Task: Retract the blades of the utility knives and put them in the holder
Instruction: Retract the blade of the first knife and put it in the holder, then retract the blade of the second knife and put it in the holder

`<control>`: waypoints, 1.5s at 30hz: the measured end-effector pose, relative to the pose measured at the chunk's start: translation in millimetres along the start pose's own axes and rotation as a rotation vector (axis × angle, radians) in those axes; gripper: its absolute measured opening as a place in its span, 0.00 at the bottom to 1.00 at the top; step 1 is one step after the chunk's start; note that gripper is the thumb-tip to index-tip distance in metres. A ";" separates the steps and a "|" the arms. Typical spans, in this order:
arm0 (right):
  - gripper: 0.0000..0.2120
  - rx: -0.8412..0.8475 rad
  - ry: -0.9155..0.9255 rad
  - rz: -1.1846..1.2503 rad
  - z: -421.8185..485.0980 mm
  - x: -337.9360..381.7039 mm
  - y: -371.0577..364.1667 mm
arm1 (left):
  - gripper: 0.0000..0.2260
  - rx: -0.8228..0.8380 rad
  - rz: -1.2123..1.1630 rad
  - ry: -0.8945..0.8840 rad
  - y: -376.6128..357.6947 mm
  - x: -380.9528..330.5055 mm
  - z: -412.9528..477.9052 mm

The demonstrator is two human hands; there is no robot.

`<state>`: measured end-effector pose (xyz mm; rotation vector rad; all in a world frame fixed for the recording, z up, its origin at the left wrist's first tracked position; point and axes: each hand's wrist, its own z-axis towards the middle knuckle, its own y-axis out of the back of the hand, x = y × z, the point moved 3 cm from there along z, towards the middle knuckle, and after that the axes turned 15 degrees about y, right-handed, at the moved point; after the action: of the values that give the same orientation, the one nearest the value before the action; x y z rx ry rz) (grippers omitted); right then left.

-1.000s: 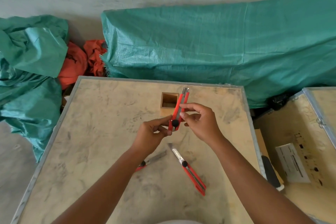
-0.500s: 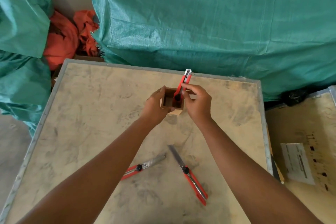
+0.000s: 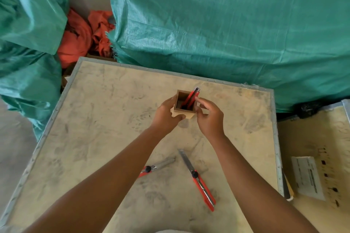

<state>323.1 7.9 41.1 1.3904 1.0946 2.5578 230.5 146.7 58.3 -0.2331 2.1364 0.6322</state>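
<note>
- One red utility knife (image 3: 191, 98) leans inside the square wooden holder (image 3: 182, 114), at the table's (image 3: 106, 119) twelve o'clock.
- Left hand (image 3: 166, 114) clasps the holder's side.
- Right hand (image 3: 209, 117) hovers, fingers loosely spread, beside the knife.
- Two red blade-out knives (image 3: 197, 178) lie at six o'clock.

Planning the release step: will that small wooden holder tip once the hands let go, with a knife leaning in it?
Possibly. The holder looks tall for its small base, and the knife leans on its far-right corner, sticking above the rim. The left hand grips its side, suggesting it needs steadying. It looks like light, rigid wood, so a nudge would probably slide or topple it.
</note>
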 end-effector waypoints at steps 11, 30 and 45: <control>0.13 0.283 -0.390 0.267 -109.9 62.2 -33.0 | 0.26 -0.077 -0.015 0.192 56.0 104.1 -88.1; 0.32 0.392 -0.774 0.280 -220.2 106.9 -134.6 | 0.23 0.015 0.635 0.121 98.8 231.2 -137.0; 0.11 0.017 -0.785 0.491 -196.7 147.8 -97.5 | 0.20 0.042 0.297 -0.034 122.2 210.1 -175.5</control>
<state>59.5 20.5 21.0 2.5819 0.6819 1.8418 -65.8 172.8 20.7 0.1208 2.1669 0.7532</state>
